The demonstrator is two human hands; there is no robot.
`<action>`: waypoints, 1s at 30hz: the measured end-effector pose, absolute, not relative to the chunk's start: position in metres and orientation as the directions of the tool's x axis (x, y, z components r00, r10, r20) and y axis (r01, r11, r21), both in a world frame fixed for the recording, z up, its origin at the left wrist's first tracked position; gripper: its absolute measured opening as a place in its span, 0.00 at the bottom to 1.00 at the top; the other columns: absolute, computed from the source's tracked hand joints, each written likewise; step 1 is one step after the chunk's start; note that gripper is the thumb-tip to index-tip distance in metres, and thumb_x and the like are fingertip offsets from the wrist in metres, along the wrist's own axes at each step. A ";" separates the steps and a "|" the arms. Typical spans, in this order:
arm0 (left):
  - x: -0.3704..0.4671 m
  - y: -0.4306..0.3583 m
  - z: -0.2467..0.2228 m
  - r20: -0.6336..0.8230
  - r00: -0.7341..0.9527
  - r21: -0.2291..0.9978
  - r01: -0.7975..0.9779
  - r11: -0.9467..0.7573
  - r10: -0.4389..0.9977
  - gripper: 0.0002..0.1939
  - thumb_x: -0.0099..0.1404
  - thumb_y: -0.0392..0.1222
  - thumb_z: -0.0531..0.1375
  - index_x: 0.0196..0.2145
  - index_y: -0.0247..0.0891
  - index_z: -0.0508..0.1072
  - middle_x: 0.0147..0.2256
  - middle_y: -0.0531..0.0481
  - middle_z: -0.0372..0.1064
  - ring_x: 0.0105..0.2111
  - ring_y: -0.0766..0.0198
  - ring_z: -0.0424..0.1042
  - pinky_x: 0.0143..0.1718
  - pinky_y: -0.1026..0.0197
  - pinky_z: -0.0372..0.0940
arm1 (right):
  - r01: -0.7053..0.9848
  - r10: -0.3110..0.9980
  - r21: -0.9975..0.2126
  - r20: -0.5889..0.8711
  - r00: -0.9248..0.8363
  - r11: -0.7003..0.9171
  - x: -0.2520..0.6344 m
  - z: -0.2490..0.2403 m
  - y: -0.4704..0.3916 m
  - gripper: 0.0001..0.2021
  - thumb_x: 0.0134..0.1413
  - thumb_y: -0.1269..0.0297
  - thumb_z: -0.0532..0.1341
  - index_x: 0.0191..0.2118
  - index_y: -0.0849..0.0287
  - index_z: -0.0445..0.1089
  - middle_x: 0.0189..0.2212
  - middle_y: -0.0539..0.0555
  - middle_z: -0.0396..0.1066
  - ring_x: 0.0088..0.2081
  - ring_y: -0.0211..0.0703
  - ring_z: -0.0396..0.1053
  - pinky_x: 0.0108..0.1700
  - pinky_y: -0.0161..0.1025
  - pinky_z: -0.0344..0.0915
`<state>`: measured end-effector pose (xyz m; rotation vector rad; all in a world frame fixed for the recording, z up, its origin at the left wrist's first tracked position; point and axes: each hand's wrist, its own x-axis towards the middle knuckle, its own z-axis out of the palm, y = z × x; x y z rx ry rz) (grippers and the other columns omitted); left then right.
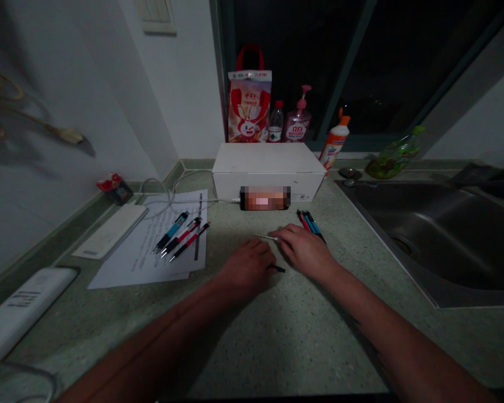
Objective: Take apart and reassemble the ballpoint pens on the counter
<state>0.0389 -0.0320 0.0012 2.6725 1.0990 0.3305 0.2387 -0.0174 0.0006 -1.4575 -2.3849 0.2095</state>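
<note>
Near the middle of the counter, my left hand (250, 264) is closed around a dark pen piece (279, 269), whose black end pokes out on the right. Most of that piece is hidden in the fingers. Just beside it, my right hand (306, 249) pinches a thin pale rod (267, 237) like a pen refill, which points left past my left hand's fingertips. Behind my right hand lies a group of red and blue pens (311, 224), partly covered by it. On the printed paper (151, 268) to the left rest three click pens (182, 238), one blue and two red.
A phone (264, 199) on a cable leans against a white box (269, 159). Bottles (297, 123) and a bag (250, 106) stand behind it. The sink (445, 235) is at right; a white flat case (111, 230) and power strip (25, 313) lie left.
</note>
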 end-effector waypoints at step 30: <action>0.018 -0.009 -0.001 0.177 0.353 0.615 0.689 -0.383 0.919 0.10 0.65 0.37 0.59 0.40 0.42 0.81 0.40 0.44 0.79 0.44 0.50 0.75 0.49 0.50 0.65 | 0.744 0.831 -0.372 0.282 -0.479 0.555 0.237 -0.002 -0.015 0.05 0.64 0.70 0.63 0.44 0.57 0.75 0.40 0.56 0.77 0.45 0.50 0.73 0.49 0.47 0.68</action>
